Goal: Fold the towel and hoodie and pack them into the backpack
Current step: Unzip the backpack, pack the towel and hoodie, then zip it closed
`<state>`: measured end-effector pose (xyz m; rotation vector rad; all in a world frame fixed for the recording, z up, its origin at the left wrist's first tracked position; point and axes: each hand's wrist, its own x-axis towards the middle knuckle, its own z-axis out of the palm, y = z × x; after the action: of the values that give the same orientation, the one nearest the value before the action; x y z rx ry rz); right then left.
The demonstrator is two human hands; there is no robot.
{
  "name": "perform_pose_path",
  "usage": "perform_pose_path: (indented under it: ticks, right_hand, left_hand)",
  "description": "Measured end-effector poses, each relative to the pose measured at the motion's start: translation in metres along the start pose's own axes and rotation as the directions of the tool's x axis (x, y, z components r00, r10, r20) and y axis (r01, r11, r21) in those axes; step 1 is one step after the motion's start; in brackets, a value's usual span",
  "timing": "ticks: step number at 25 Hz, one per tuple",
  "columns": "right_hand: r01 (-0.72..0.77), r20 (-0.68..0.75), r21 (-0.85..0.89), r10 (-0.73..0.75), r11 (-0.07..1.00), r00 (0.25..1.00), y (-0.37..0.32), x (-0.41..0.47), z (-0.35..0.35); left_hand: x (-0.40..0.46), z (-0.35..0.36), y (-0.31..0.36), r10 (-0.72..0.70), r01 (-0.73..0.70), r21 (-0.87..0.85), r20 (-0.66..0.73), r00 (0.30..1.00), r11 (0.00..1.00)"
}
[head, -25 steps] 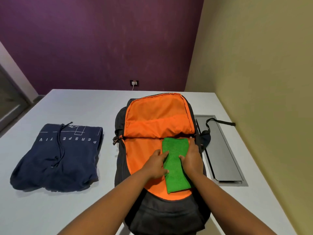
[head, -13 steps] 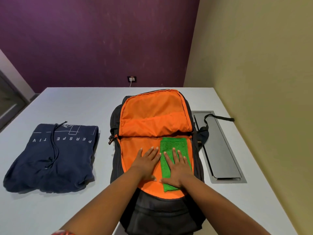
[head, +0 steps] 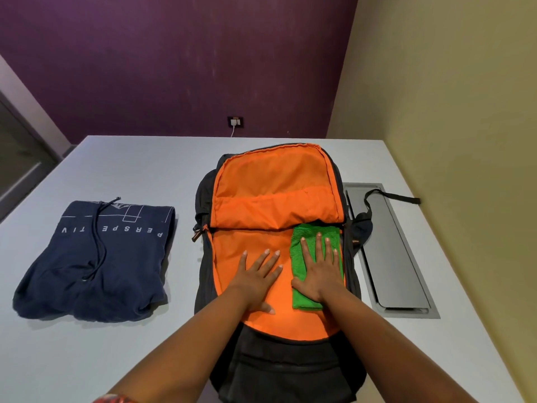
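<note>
One towel [head: 299, 257] under right fingers [head: 319, 248]

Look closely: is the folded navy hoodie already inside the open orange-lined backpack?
No, the folded navy hoodie lies on the grey table, left of the orange-lined backpack.

A second ago we grip the folded green towel [head: 302, 251] by its sides with curled fingers; now our right hand [head: 319, 271] lies flat on top of it, fingers straight and spread. Our left hand [head: 255, 277] is off the towel and pressed flat on the orange lining of the backpack [head: 276, 181] just beside it. The towel sits closer to the bag's right wall.
</note>
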<state>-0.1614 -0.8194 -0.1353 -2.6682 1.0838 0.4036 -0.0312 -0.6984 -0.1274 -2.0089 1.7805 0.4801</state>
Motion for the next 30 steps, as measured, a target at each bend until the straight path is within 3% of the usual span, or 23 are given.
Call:
perform_pose_path:
  ticks: [6,8,11,14,16,18,20,23,27,30]
  right_hand:
    - [-0.018,0.041,-0.057,0.02,0.998,0.999,0.0,-0.001,0.0]
    - [-0.021,-0.146,-0.023,0.018,1.0,0.989,-0.01,-0.003,-0.003]
    - [0.152,-0.503,0.241,-0.011,0.959,0.864,-0.037,-0.004,-0.008]
    - [0.359,-0.641,0.435,0.004,0.826,0.768,-0.076,-0.002,-0.017]
    - [0.425,-0.666,0.523,0.043,0.739,0.745,-0.108,-0.001,-0.029]
    - [0.496,-0.674,0.575,0.033,0.651,0.738,-0.143,0.0,-0.041]
    - [0.537,-0.653,0.618,-0.005,0.575,0.757,-0.177,0.004,-0.047]
    - [0.493,-0.531,0.726,-0.066,0.479,0.845,-0.223,0.01,-0.051]
    - [0.196,-0.181,0.871,-0.077,0.451,0.98,-0.26,0.027,-0.045]
    - [-0.094,0.125,0.874,-0.033,0.476,0.992,-0.277,0.047,-0.026]
  left_hand:
    - [-0.009,-0.004,0.001,-0.004,0.004,0.013,0.009,1.0,1.0]
    - [-0.016,-0.007,-0.003,0.002,-0.002,0.004,-0.049,0.999,1.0]
    - [-0.031,-0.018,-0.016,-0.028,0.023,-0.026,-0.222,0.975,0.999]
    - [-0.051,-0.026,-0.039,-0.201,0.15,-0.15,-0.42,0.885,0.977]
    - [-0.066,-0.023,-0.061,-0.37,0.244,-0.297,-0.518,0.772,0.923]
    - [-0.085,-0.013,-0.085,-0.528,0.351,-0.404,-0.526,0.667,0.845]
    - [-0.101,0.003,-0.11,-0.644,0.474,-0.439,-0.452,0.617,0.763]
    - [-0.12,0.025,-0.146,-0.75,0.595,-0.464,-0.315,0.581,0.656]
    - [-0.135,0.056,-0.182,-0.794,0.664,-0.492,-0.098,0.6,0.563]
    - [-0.139,0.075,-0.194,-0.754,0.662,-0.501,0.029,0.656,0.557]
